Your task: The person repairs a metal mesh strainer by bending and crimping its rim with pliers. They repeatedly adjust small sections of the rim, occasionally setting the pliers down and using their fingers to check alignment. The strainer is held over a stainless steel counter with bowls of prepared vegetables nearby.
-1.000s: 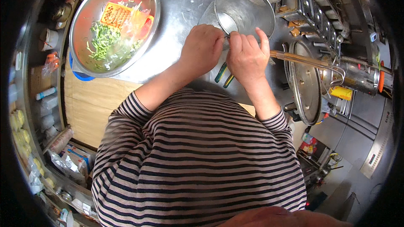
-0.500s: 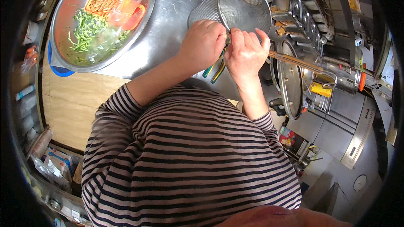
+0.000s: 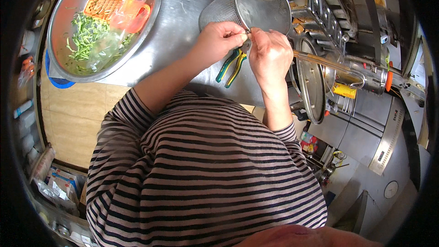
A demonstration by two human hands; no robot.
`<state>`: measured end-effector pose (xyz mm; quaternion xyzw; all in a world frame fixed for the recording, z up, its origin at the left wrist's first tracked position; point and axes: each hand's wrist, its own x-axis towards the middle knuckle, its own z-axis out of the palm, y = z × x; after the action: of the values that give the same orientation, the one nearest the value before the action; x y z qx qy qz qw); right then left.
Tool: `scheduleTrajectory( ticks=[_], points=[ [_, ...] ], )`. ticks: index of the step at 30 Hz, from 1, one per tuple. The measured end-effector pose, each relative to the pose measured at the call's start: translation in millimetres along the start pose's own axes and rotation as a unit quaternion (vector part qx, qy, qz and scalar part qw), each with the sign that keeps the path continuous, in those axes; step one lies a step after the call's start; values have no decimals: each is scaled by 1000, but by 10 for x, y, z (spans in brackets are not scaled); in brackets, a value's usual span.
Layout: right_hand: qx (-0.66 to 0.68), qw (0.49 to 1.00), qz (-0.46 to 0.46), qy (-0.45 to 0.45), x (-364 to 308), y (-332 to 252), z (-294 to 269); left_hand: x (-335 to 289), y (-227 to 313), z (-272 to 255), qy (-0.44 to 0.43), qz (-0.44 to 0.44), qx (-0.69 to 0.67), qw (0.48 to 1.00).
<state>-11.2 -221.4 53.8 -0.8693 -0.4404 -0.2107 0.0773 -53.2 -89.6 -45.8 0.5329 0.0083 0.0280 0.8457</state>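
A deep metal mesh strainer lies on its side on the steel table, its round mouth facing right. My left hand pinches with thumb and forefinger at the near edge of the strainer's rim. My right hand is closed at the same spot, its fingertips meeting the left ones; a small dark bit shows between them, too small to name. A wooden handle with a wire loop at its end runs out to the right from behind my right hand; its join is hidden. Green-and-yellow pliers lie just below my hands, their jaws partly hidden.
A large steel bowl at the left holds shredded green vegetable, an orange grater and a clear plastic bag. It stands partly over a blue round thing. On the right, a pot lid stands on edge near metal racks.
My left fingers have opened out from a closed grip into a fingertip pinch, and my right hand has curled in. More of the pliers shows. The whole view has shifted slightly.
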Motion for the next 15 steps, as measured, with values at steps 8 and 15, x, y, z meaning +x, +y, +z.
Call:
scheduleTrajectory(
  ticks=[8, 15],
  points=[
    [-2, 997, 52, -65, 33, 24, -69, 35, -45, -28, -32, -28, -114, 993],
    [11, 989, 105, -102, 51, 37, -73, 96, -16, -72, -45, -38, -89, 994]
  ],
)
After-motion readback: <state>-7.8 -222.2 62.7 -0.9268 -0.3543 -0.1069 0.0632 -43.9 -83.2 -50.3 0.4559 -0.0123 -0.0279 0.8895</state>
